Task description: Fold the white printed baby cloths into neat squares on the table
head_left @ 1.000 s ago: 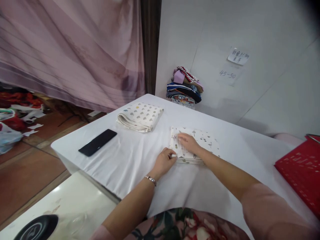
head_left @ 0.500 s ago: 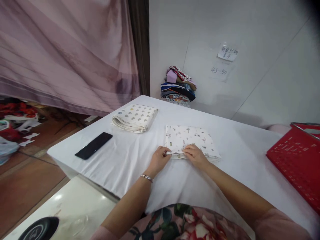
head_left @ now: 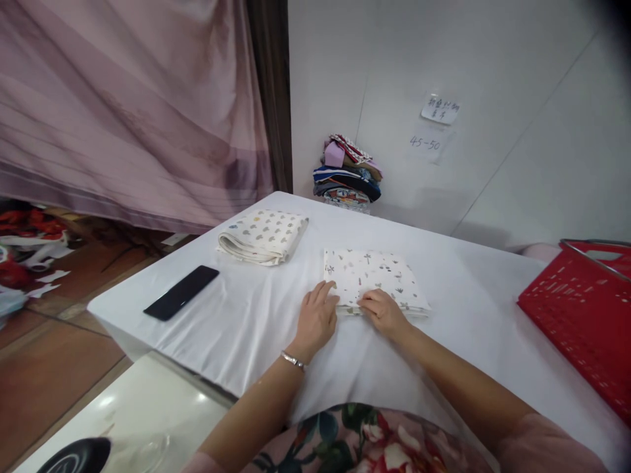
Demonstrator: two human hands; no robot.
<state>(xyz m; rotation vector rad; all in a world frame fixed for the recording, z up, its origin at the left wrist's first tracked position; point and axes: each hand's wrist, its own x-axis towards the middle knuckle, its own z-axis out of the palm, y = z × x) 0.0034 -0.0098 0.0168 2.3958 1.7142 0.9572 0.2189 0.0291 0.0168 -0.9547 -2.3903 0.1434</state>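
Note:
A folded white cloth with small grey-green prints lies flat on the white table in front of me. My left hand rests at its near left corner, fingers stretched out flat and touching the edge. My right hand sits on the near edge of the same cloth, fingers curled and pinching the fold. A second folded cloth with grey and yellow heart-like prints lies further left and back.
A black phone lies near the table's left edge. A red plastic basket stands at the right. A pile of coloured fabrics sits against the wall behind the table. Pink curtain hangs at the left.
My right hand slid from the top of the printed cloth down to its near edge. My left hand went from a pinch at the corner to lying flat and open.

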